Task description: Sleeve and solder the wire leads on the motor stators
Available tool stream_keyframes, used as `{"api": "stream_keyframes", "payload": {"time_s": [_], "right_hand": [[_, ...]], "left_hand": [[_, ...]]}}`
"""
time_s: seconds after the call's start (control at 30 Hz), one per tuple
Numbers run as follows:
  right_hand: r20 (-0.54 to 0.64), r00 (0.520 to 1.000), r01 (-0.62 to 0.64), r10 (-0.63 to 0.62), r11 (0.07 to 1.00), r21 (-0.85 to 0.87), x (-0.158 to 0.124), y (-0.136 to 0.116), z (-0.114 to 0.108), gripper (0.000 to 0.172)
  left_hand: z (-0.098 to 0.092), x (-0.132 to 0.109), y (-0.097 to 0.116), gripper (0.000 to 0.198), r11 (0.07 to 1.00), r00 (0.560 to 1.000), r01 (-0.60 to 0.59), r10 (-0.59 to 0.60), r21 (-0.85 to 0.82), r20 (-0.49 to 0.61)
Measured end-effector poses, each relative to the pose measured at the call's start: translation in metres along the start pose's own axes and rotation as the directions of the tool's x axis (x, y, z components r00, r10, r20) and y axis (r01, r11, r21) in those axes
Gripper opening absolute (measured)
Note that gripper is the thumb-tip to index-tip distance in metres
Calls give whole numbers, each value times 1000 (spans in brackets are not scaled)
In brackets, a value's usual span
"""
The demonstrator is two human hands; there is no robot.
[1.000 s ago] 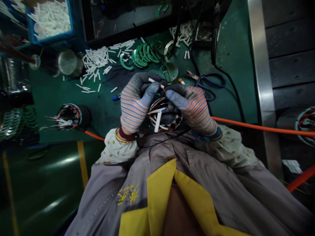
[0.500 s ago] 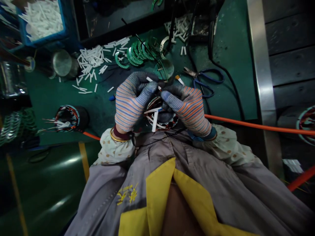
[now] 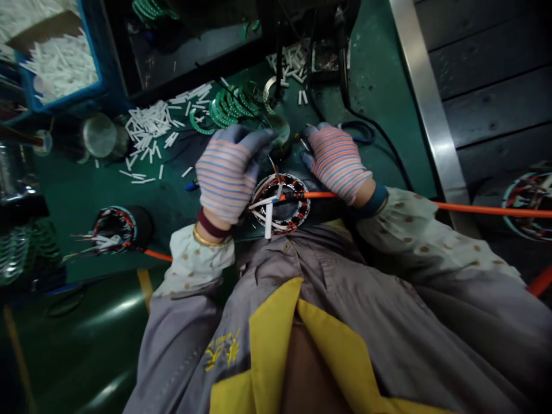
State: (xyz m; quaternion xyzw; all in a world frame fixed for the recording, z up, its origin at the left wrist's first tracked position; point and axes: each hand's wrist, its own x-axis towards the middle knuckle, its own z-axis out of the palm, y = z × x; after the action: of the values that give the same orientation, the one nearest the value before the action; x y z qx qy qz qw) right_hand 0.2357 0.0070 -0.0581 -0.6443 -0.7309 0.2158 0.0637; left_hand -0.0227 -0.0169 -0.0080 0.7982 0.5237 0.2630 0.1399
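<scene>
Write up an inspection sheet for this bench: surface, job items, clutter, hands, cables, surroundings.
Surface: green bench top, scuffed and worn.
Job's things: wound motor stator lying flat, white insulating sleeve standing out from its windings.
Clutter: loose white sleeves, green curved strips, blue-handled scissors.
Hands: left hand, gloved, beside the stator; right hand, gloved, right of it. Any grip cannot be told.
Cables: orange cable entering the stator; black cable on the bench.
Surroundings: second stator, third stator, blue tray of sleeves, steel rail.
</scene>
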Motion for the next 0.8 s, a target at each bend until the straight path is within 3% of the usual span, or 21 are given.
{"api": "stream_keyframes", "payload": {"time_s": [0.1, 0.23, 0.4, 0.53, 0.6, 0.7, 0.8], "right_hand": [[-84, 996, 8, -4, 999, 48, -1, 2, -1, 45], [-222, 970, 133, -104, 983, 123, -16, -5, -16, 40], [-183, 963, 210, -199, 977, 45, -27, -27, -20, 38], [-123, 967, 225, -222, 974, 14, -44, -17, -9, 31], [-160, 960, 246, -231, 966, 82, -48, -1, -3, 31], [-249, 950, 248, -187, 937, 244, -38, 29, 6, 34], [-238, 970, 175, -44, 806, 566, -12, 56, 11, 37]], "left_hand": [[20, 19, -7, 37, 995, 999, 14, -17, 95, 32], [29, 24, -15, 28, 1000, 1000, 2, -2, -4, -17], [37, 31, -40, 30, 992, 999, 0, 5, -123, 33], [45, 36, -49, 41, 986, 1000, 4, 1, -168, 30], [40, 33, -44, 40, 988, 999, -2, 10, -155, 50], [17, 19, -32, 41, 987, 997, -65, 70, -150, 26], [-7, -2, -18, 49, 967, 992, -107, 119, -233, 41]]}}
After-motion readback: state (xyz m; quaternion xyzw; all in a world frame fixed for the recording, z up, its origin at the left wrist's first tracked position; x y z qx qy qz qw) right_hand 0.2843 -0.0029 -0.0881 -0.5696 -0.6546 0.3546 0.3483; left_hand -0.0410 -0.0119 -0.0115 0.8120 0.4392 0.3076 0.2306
